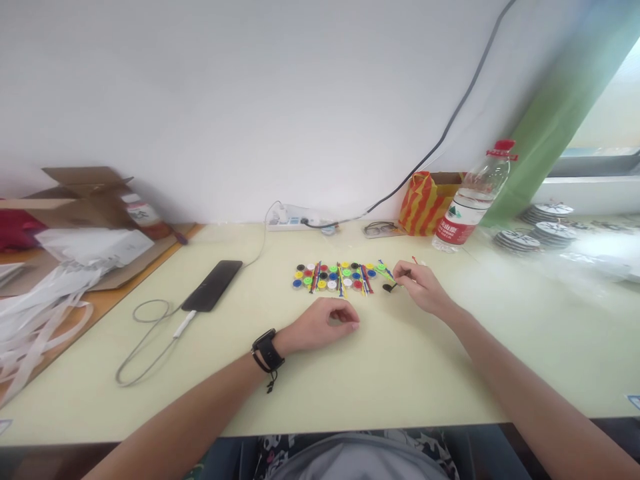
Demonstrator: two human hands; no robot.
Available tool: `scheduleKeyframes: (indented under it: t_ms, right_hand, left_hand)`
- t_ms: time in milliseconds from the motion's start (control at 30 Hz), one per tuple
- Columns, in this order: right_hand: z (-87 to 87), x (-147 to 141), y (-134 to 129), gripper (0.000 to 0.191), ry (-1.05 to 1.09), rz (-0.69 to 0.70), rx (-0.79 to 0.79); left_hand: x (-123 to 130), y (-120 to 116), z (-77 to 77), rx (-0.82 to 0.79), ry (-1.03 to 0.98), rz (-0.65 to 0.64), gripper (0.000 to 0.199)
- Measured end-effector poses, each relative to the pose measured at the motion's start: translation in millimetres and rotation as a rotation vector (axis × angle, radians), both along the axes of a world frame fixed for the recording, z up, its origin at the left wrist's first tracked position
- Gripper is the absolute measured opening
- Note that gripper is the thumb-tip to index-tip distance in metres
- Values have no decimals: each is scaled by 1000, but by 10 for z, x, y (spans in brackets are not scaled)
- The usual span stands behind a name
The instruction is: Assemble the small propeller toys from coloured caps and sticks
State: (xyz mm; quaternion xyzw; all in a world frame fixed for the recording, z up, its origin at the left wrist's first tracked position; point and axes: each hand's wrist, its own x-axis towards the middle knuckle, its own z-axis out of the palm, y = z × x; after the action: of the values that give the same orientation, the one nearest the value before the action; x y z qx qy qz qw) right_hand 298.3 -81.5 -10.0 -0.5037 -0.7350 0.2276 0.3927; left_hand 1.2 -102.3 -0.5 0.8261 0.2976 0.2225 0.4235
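Note:
Small round coloured pieces [332, 276], black, white, red, yellow, green and blue, lie in rows on the pale table [400, 373], with thin coloured sticks [341, 280] between the groups. My right hand [417, 285] is at the right end of the rows, its fingers pinched on a thin black stick. A black round piece [387, 288] is at the lower end of that stick. My left hand [325, 323] rests on the table just in front of the rows, fingers curled with a gap between thumb and forefinger and nothing visible inside.
A phone [214, 285] with a cable lies to the left. Behind are a power strip [287, 223], glasses [380, 229], a striped bag [423, 203] and a water bottle [470, 200]. Stacked discs [517, 241] stand at right; a cardboard box [93, 200] and white straps [30, 327] at left.

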Motion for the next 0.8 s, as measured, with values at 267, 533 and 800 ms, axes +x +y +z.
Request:
scheduleKeyframes:
  t_ms: [267, 533, 800]
  right_hand:
    - [79, -62, -65, 12, 27, 15, -13]
    - [71, -75, -46, 11, 113, -61, 68]
    - [42, -69, -14, 11, 107, -163, 127]
  left_hand:
    - [-2, -2, 15, -9, 13, 7, 17]
    - [-2, -1, 1, 9, 10, 8, 18]
    - [7, -6, 6, 7, 8, 7, 18]
